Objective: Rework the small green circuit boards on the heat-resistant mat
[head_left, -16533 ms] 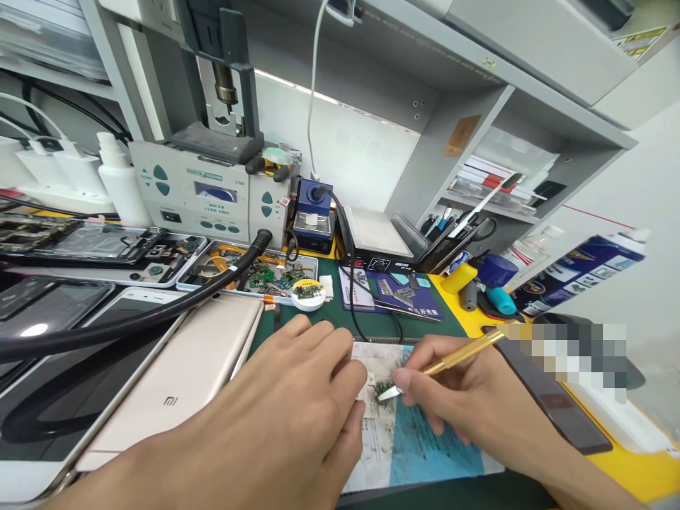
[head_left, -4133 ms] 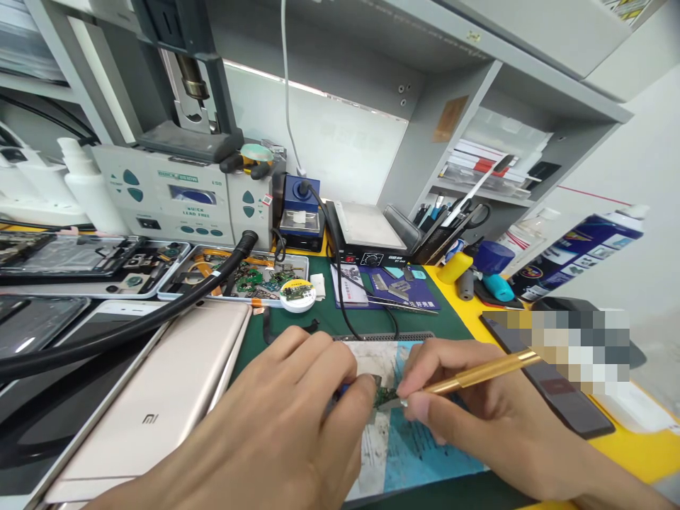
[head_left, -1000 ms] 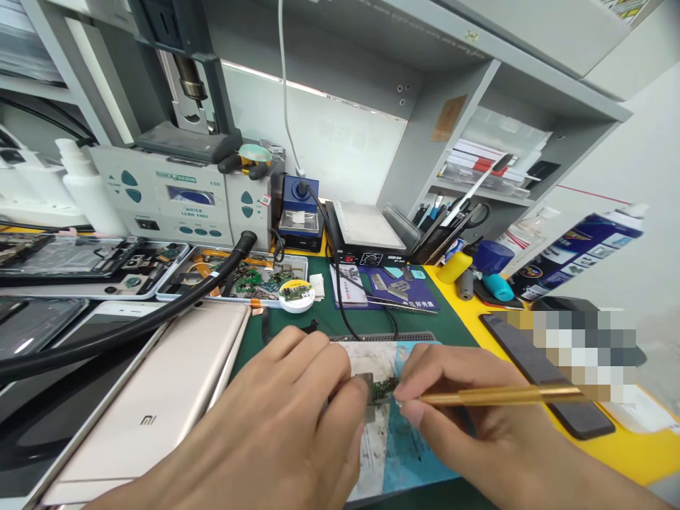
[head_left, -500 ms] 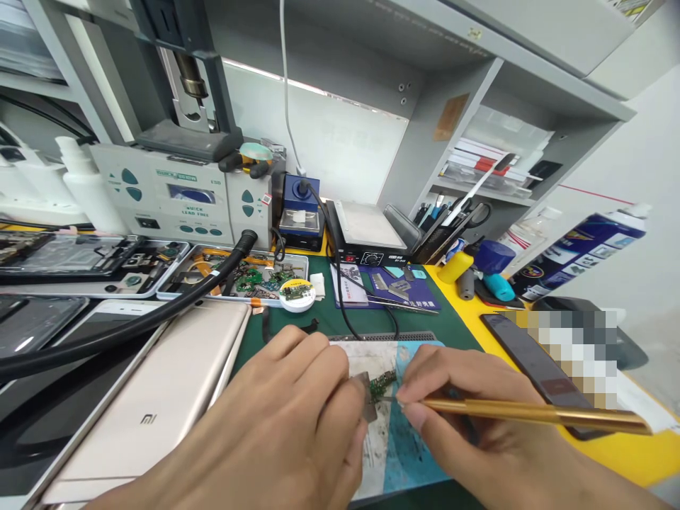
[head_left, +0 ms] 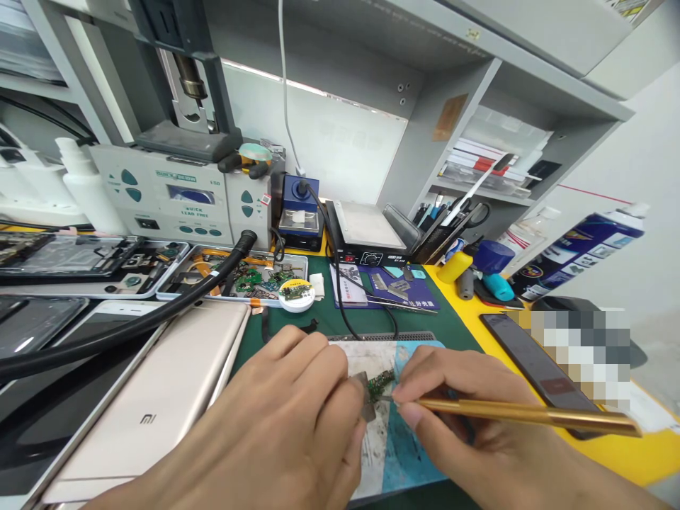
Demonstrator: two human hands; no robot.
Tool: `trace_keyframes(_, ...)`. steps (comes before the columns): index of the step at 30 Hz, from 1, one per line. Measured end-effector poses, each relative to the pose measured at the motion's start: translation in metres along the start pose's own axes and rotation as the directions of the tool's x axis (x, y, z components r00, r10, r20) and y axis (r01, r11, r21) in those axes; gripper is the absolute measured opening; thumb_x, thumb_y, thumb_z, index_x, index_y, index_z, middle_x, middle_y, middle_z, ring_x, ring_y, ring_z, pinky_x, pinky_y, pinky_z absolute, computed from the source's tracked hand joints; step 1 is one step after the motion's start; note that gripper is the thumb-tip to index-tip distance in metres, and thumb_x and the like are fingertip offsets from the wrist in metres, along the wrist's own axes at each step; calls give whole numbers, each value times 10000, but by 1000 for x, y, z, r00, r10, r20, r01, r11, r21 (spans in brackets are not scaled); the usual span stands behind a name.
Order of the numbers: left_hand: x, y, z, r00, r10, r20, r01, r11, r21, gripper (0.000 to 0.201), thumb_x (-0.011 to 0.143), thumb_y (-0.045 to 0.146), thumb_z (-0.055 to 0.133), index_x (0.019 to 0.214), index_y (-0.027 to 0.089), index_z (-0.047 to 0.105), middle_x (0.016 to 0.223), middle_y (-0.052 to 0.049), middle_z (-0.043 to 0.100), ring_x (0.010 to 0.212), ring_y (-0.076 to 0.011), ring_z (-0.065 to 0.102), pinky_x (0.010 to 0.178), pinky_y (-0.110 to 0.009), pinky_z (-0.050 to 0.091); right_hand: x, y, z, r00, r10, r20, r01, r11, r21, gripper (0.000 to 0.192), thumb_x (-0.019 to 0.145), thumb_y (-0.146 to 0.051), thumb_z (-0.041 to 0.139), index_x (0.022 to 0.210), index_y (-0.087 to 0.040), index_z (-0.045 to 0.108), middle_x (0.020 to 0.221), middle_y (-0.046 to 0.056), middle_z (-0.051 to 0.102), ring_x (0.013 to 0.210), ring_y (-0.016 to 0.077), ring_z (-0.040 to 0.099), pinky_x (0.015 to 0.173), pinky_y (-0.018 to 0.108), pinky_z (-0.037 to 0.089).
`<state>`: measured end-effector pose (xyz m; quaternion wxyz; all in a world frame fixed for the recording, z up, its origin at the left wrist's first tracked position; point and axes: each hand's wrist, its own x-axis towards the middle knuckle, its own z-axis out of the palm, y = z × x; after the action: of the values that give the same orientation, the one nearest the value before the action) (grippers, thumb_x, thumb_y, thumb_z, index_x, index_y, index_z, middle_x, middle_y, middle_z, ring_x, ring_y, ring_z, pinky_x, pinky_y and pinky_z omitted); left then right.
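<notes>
My left hand [head_left: 297, 404] is closed, its fingertips on a thin grey metal plate [head_left: 367, 409] at one end of a small green circuit board [head_left: 380, 382]. Much of the plate is hidden behind my fingers. In a pinch grip, my right hand [head_left: 462, 411] holds a slim tool with a gold handle [head_left: 531, 414], like a craft knife. Its thin tip points left and reaches the lower edge of the board; whether it touches cannot be made out. Beneath both hands lies a stained white and blue work pad [head_left: 396, 460].
Several phones, one a gold phone [head_left: 154, 397], lie to the left under a thick black hose [head_left: 132, 322]. Behind stand a tray of board parts [head_left: 175, 292], a round tin [head_left: 296, 301], a rework station [head_left: 196, 195] and a heating plate [head_left: 366, 223]. A black phone [head_left: 531, 361] lies right.
The gold-handled tool and my right fingertips have shifted slightly left, along the board's lower edge. My left hand has hardly moved.
</notes>
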<state>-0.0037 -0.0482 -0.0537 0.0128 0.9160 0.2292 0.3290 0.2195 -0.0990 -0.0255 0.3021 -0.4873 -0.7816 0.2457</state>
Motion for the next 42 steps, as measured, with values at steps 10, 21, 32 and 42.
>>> trace_keyframes(10, 0, -5, 5, 1000, 12, 1, -12, 1000, -4, 198, 940, 210, 526, 759, 172, 597, 766, -33, 577, 730, -213, 519, 732, -414, 433, 5, -3, 2, 998, -52, -25, 52, 999, -5, 138, 860, -70, 595, 848, -195, 649, 662, -15, 620, 579, 133, 575, 546, 260, 431)
trace_keyframes(21, 0, 3, -1, 998, -55, 39, 54, 998, 18, 192, 936, 181, 537, 776, 170, 643, 775, -37, 578, 753, -225, 521, 756, -428, 418, 4, -5, 3, 993, -100, -60, 98, 994, -38, 160, 857, -56, 605, 904, -207, 626, 718, 0, 678, 629, 155, 655, 567, 264, 477)
trace_keyframes(32, 3, 2, -1, 998, -42, 52, 42, 999, -1, 198, 935, 219, 556, 755, 180, 627, 767, -29, 569, 729, -218, 497, 720, -416, 402, -7, 1, 10, 981, -163, -103, 146, 977, -156, 269, 860, -79, 635, 1022, -285, 573, 824, -32, 700, 693, 151, 685, 652, 289, 478)
trace_keyframes(42, 0, 2, 2, 997, -60, 54, 61, 998, -21, 236, 952, 219, 530, 739, 178, 623, 746, -26, 552, 729, -217, 498, 721, -423, 401, -8, 0, 13, 978, -183, -105, 161, 969, -186, 278, 826, -64, 641, 991, -281, 586, 787, -25, 698, 671, 164, 676, 646, 307, 481)
